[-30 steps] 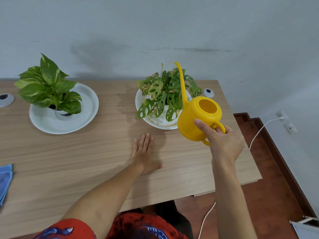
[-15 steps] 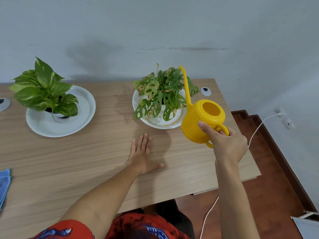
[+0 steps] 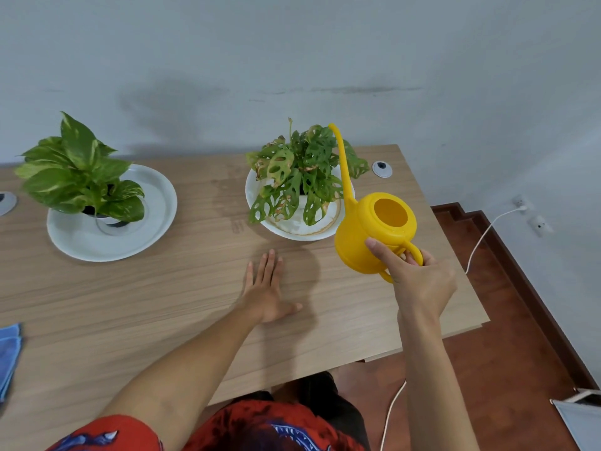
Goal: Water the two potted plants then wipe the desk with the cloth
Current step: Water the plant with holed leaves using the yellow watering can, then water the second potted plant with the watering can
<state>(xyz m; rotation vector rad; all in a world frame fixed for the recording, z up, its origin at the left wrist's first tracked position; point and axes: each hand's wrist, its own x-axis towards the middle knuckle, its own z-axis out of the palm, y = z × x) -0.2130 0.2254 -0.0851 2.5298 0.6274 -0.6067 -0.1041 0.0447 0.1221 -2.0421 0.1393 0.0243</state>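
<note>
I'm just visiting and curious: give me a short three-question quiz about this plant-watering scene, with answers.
1. True or false: the left hand rests flat on the desk.
2. Which hand holds the yellow watering can?
3. The blue cloth lies at: A) the desk's left edge, B) beside the holey-leaf plant, C) under the pothos plant.

Key: 1. True. 2. The right hand, by the handle, spout up beside the holey-leaf plant. 3. A.
</note>
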